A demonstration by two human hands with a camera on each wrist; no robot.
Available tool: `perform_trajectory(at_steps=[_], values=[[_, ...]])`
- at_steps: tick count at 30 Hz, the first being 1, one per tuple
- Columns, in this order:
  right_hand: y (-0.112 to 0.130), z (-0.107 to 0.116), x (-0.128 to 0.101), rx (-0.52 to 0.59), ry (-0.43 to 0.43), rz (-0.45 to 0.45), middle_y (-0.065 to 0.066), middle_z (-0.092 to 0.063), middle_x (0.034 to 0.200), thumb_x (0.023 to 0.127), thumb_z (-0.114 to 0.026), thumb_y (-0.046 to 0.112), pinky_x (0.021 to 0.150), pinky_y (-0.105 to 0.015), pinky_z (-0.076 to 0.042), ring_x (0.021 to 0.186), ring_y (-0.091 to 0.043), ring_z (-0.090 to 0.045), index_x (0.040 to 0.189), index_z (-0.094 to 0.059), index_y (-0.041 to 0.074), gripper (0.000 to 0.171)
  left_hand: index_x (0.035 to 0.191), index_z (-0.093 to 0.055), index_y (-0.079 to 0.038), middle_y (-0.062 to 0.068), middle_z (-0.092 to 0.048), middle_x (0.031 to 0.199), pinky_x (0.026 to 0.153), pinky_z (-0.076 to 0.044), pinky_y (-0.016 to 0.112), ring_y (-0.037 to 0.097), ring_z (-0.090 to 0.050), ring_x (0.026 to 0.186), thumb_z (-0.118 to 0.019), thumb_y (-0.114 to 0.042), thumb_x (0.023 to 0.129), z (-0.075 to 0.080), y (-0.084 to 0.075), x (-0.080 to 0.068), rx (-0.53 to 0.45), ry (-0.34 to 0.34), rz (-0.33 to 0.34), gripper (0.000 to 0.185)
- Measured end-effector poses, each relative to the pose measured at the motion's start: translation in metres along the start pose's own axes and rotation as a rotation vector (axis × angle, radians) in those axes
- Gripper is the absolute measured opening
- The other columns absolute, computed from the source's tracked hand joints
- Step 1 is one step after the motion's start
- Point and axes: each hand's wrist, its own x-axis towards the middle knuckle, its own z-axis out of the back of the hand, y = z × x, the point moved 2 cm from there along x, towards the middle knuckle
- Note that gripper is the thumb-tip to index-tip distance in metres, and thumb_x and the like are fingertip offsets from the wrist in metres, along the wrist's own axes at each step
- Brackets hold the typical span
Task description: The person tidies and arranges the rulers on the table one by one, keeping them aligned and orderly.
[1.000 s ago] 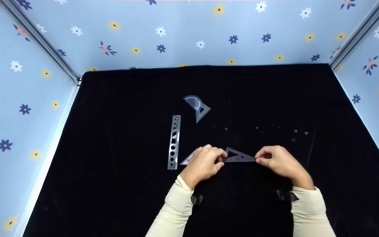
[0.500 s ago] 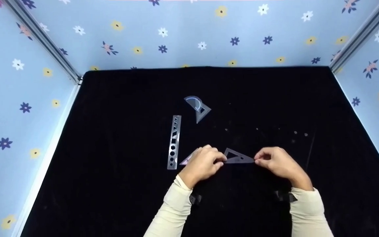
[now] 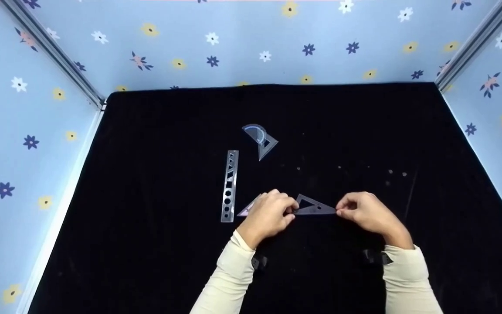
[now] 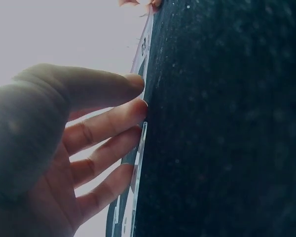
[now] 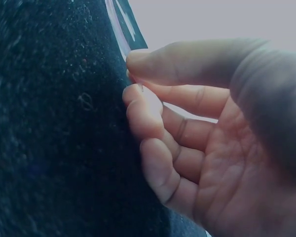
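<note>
A clear set square (image 3: 320,210) lies on the black cloth between the two hands. At its pointed right end, the thumb and index finger of my right hand (image 3: 371,213) pinch the tip; the right wrist view shows the other fingers curled. My left hand (image 3: 268,216) holds the opposite end between thumb and index finger. Under the left palm is a second clear, pinkish triangular piece (image 3: 246,210), mostly hidden. In the left wrist view the other left fingers (image 4: 108,185) rest against this second piece, and a small gap separates it from the set square.
Left of the hands lies a clear stencil ruler (image 3: 234,187) with cut-out shapes. Farther back, a protractor (image 3: 253,131) overlaps a small set square (image 3: 269,149). Flower-patterned walls (image 3: 251,26) border the black cloth (image 3: 168,261). Small specks (image 3: 397,172) dot the cloth at right.
Both hands keep their places on the set square. The whole head view shifts slightly; nothing else visibly moves.
</note>
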Motion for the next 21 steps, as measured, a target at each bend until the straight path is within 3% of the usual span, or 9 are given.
perform_trajectory(at_steps=[7, 14, 21], values=[[-0.0006, -0.0005, 0.0007, -0.017, 0.013, -0.001, 0.005, -0.068, 0.079, 0.085, -0.077, 0.014, 0.067, -0.026, -0.052, 0.073, -0.014, -0.063, 0.087, -0.074, 0.011, 0.005, 0.102, -0.076, -0.025, -0.011, -0.064, 0.086, 0.076, -0.047, 0.033, 0.012, -0.056, 0.085, -0.077, -0.027, 0.085, -0.0012, 0.0001, -0.0009, 0.017, -0.005, 0.003, 0.017], [0.0007, -0.0005, 0.0013, -0.005, 0.012, -0.002, 0.004, -0.067, 0.079, 0.083, -0.077, 0.009, 0.065, -0.026, -0.052, 0.072, -0.014, -0.063, 0.085, -0.074, 0.012, 0.005, 0.094, -0.077, -0.025, -0.010, -0.068, 0.091, 0.077, -0.048, 0.034, 0.014, -0.057, 0.087, -0.077, -0.024, 0.083, -0.0009, -0.0004, 0.0003, 0.018, -0.013, -0.023, 0.010], [0.0013, -0.0045, 0.0004, -0.019, 0.005, 0.011, 0.006, -0.067, 0.079, 0.084, -0.076, 0.007, 0.065, -0.027, -0.052, 0.072, -0.014, -0.062, 0.084, -0.074, 0.016, 0.009, 0.097, -0.077, -0.025, -0.010, -0.065, 0.089, 0.077, -0.047, 0.033, 0.014, -0.057, 0.086, -0.077, -0.024, 0.084, -0.0032, 0.0019, -0.0010, 0.004, 0.005, -0.009, 0.013]])
